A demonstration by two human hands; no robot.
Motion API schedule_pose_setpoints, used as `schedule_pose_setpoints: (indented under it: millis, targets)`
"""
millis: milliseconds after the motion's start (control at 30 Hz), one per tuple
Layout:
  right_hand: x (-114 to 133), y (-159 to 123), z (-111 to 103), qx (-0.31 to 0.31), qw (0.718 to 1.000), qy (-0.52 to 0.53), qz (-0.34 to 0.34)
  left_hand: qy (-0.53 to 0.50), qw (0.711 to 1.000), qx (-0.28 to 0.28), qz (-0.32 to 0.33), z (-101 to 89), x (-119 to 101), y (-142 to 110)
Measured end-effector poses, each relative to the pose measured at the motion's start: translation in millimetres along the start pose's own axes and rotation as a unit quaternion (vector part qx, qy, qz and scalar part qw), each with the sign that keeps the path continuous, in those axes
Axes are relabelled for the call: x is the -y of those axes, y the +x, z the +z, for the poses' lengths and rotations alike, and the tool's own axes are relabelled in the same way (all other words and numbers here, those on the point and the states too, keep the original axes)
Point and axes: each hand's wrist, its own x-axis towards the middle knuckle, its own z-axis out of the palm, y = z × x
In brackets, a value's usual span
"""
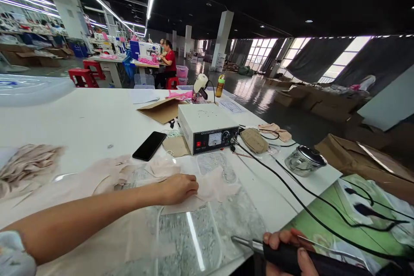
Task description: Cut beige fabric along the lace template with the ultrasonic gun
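Observation:
My left hand (179, 189) reaches across the table, its fingers curled and closed on a piece of thin pale pink fabric (213, 187). That fabric lies on a clear, glossy sheet (190, 233). At the lower right, my right hand (287, 248) is wrapped round a black-handled pen-like tool (252, 244) with a pointed metal tip, directed left over the sheet's edge. A thin metal strip runs along the handle; I cannot tell whether it is part of the tool. A black cable (284, 194) runs from the white control box (210, 127) towards the tool's rear.
A black phone (149, 145) lies left of the box. Bunched beige fabric (29, 166) sits at far left. A glass pot (305, 161) stands near the right edge, above a power strip (355, 202). A person in red (170, 62) sits at a sewing machine beyond.

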Motion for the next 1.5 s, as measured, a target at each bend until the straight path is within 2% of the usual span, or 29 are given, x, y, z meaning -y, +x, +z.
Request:
schedule_pose_setpoints:
  millis: [133,233,333,500,567,667,767,867,933,1067,1133,1233,1367,1500]
  targets:
    - [2.1,-3.4,16.4,-0.015,1.000,0.014,0.002,-0.023,0.998,-0.044,-0.032,-12.0,5.3,13.2]
    - [4.7,-4.6,20.8,-0.018,1.000,0.011,0.006,-0.041,0.998,-0.036,-0.028,-25.4,-2.7,21.8]
    - [7.1,-5.5,18.7,-0.016,1.000,-0.001,-0.001,-0.058,0.998,0.024,-0.009,-28.3,-16.2,10.4]
    - [13.6,-7.5,16.3,-0.011,1.000,-0.022,-0.016,-0.074,0.982,0.173,0.020,-31.5,-25.5,-35.4]
    - [15.3,-8.5,18.6,-0.015,0.999,-0.026,-0.010,-0.077,0.974,0.210,0.026,-34.4,-28.1,-47.4]
    - [14.8,-10.5,24.3,-0.021,0.999,-0.024,0.007,-0.014,0.984,0.175,0.003,-27.1,-37.0,-53.1]
    - [13.0,-12.6,29.5,-0.016,0.999,-0.019,0.024,0.093,0.990,0.103,-0.017,1.2,-47.1,-54.2]
    - [12.0,-12.5,32.6,-0.026,0.999,-0.013,0.033,0.143,0.989,0.029,0.023,34.4,-53.7,-62.3]
    - [10.5,-10.4,34.2,-0.026,0.999,-0.010,0.032,0.135,0.988,-0.012,0.070,45.2,-56.9,-70.7]
    - [0.6,-4.4,42.0,-0.005,1.000,-0.010,0.028,0.074,0.982,0.000,0.174,35.1,-59.3,-80.3]
    - [-7.1,-2.2,49.8,0.006,0.999,-0.014,0.029,0.059,0.980,0.005,0.192,27.0,-57.4,-79.5]
    - [-18.6,0.8,65.1,0.028,0.999,-0.019,0.035,0.055,0.981,0.003,0.187,24.2,-52.5,-76.5]
    - [-32.1,10.5,87.8,0.048,0.997,-0.024,0.048,0.040,0.980,-0.005,0.195,29.8,-49.4,-72.0]
    - [-46.3,26.6,109.7,0.046,0.998,-0.019,0.048,0.015,0.990,-0.038,0.138,29.6,-38.8,-58.5]
